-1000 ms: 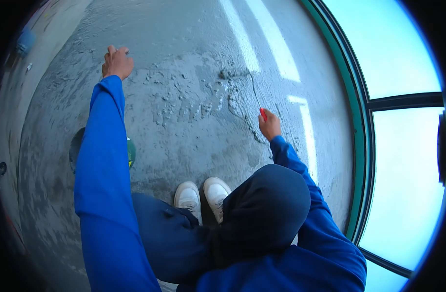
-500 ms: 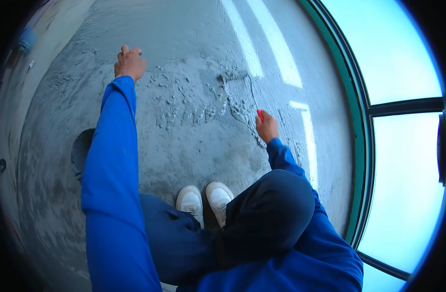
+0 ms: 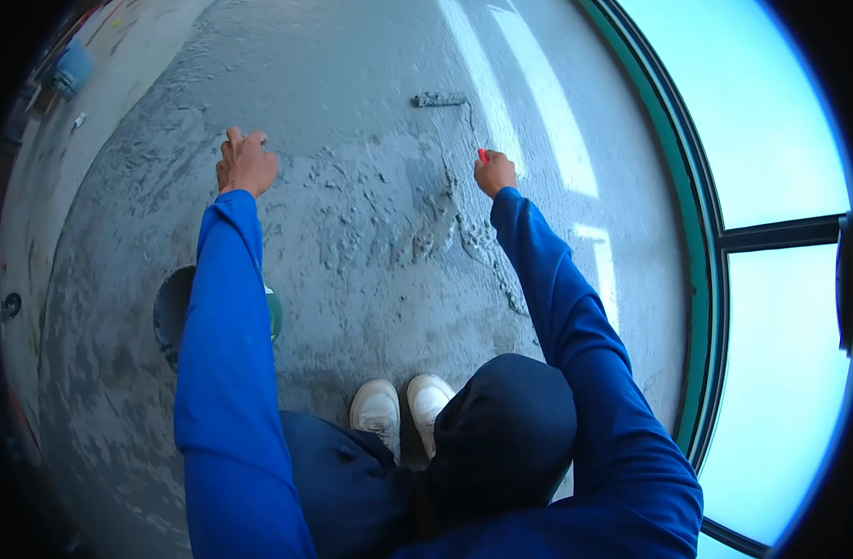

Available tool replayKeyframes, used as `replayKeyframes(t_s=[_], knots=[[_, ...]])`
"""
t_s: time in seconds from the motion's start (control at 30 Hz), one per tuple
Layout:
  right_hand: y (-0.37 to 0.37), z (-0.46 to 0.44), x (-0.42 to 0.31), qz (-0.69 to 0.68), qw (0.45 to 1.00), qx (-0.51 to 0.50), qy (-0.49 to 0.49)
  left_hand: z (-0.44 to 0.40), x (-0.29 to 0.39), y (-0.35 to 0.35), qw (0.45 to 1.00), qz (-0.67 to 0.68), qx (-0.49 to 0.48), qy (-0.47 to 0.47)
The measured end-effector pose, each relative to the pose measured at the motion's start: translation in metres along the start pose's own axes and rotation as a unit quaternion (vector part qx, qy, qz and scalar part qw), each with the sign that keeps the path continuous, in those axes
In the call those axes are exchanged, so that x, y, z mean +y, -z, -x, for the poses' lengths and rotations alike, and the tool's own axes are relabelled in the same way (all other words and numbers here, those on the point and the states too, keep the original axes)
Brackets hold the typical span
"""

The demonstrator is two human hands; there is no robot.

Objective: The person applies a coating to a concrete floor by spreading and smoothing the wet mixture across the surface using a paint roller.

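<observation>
My right hand [image 3: 495,174] is closed round the red handle [image 3: 483,156] of a paint roller [image 3: 439,100]. The roller's thin wire frame runs forward to its grey, slurry-coated sleeve, which lies on the wet floor ahead. Out to the left, my left hand [image 3: 246,164] is held over the floor with its fingers loosely bent and somewhat apart; no object shows in it. Lumpy grey cement slurry [image 3: 389,219] spreads across the floor between my hands. Under my left forearm stands a dark green bucket [image 3: 173,303], partly hidden by the sleeve.
My white shoes [image 3: 376,410] stand on the grey floor [image 3: 328,326] close before me. Along the right runs a green window frame [image 3: 676,177] with bright panes. At the far left are a pale floor strip [image 3: 133,56] and a bluish container [image 3: 74,67].
The roller has moved forward and slightly left, pushed by my right hand, leaving slurry behind it. My left hand sits a little lower in view. More of the bucket shows.
</observation>
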State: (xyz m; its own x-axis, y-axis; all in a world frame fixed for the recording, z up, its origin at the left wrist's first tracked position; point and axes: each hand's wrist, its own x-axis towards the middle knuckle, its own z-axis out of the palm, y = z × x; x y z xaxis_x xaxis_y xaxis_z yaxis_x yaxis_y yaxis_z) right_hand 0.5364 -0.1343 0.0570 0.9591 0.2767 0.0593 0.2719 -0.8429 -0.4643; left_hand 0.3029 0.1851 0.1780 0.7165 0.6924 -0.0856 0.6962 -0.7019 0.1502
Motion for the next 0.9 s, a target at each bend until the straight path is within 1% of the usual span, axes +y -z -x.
replayKeyframes(t_s=[0.03,0.07,0.1,0.13,0.17,0.2,0.27,0.33,0.43,0.53,0.6,0.67,0.73,0.83,0.9], knots=[[0.000,0.014,0.008,0.006,1.000,0.001,0.030,0.001,0.001,-0.001,1.000,-0.003,-0.004,0.004],[0.002,0.031,0.018,0.008,1.000,-0.017,0.019,-0.001,0.001,-0.002,1.000,0.000,0.001,0.001],[-0.001,0.052,0.036,0.020,0.999,-0.006,0.030,-0.005,-0.001,-0.006,1.000,0.003,0.005,-0.003],[0.006,0.078,0.045,0.004,0.999,0.013,0.042,-0.007,-0.003,-0.010,1.000,0.006,0.008,-0.006],[0.014,0.104,0.054,0.004,0.999,0.015,0.034,-0.008,-0.002,-0.011,1.000,0.006,0.011,-0.008],[0.028,0.128,0.060,0.009,1.000,-0.008,0.016,-0.008,0.000,-0.013,1.000,0.005,0.013,-0.010],[0.057,0.161,0.067,-0.026,0.999,-0.007,0.027,-0.010,0.004,-0.013,1.000,0.011,0.008,-0.017],[0.076,0.180,0.068,-0.053,0.998,0.006,0.042,-0.012,0.010,-0.011,0.999,0.023,-0.008,-0.023],[0.068,0.185,0.060,-0.042,0.999,0.010,0.020,-0.012,0.020,-0.017,0.999,0.023,-0.009,-0.035],[0.043,0.146,0.041,-0.031,0.999,-0.034,0.008,-0.011,0.022,-0.016,0.999,0.025,0.003,-0.047],[0.020,0.107,0.028,-0.006,1.000,-0.019,0.006,-0.005,0.019,-0.006,0.999,0.026,0.006,-0.036],[0.008,0.066,0.009,-0.011,1.000,-0.006,-0.003,-0.001,0.013,-0.006,0.999,0.028,0.006,-0.023],[0.007,0.032,-0.010,-0.019,1.000,-0.011,0.007,-0.004,-0.003,-0.009,1.000,0.030,0.008,-0.005],[0.001,-0.004,-0.033,-0.029,1.000,-0.001,-0.011,-0.001,-0.013,-0.006,1.000,0.021,-0.013,0.012],[-0.005,-0.021,-0.036,-0.016,1.000,-0.013,-0.007,0.004,-0.015,0.000,0.999,0.012,-0.026,0.020]])
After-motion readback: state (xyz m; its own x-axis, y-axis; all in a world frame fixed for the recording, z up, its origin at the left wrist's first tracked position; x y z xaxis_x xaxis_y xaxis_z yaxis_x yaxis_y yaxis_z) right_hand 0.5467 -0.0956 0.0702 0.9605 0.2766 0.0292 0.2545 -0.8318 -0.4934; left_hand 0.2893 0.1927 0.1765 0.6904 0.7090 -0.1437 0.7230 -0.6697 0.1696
